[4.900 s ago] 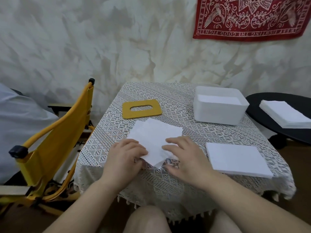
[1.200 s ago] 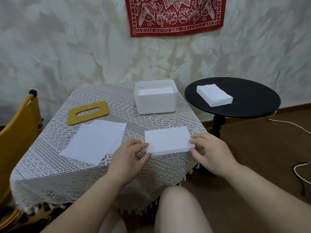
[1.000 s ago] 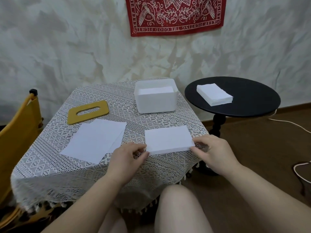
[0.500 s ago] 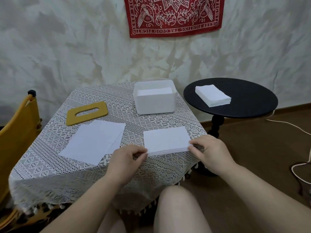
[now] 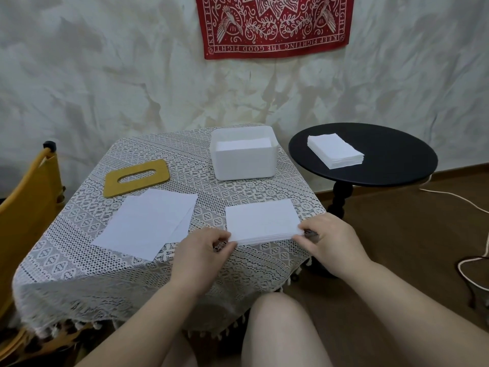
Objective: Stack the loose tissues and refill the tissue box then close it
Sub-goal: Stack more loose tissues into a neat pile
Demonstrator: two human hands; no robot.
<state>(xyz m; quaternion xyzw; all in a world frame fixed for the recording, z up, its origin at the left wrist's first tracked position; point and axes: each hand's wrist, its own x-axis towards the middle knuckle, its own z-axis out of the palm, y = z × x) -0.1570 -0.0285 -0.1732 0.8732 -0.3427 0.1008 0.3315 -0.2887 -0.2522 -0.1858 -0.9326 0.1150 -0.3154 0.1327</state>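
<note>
Pinching the tissue stack (image 5: 262, 221) at lower centre, left hand (image 5: 201, 250) and right hand (image 5: 330, 237) are now gripping its near corners, fingertips tucked under since a second ago; lift toward open tissue box (image 5: 244, 154) probably imminent. Loose tissues (image 5: 148, 221), lid (image 5: 136, 177) waiting left on table (image 5: 79, 255).

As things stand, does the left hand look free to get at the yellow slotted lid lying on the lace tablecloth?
Probably not right away: the left hand is pinching the near-left corner of the neat white tissue stack. Once it lets go, the way to the yellow slotted lid looks open, passing over the loose tissue sheets.
</note>
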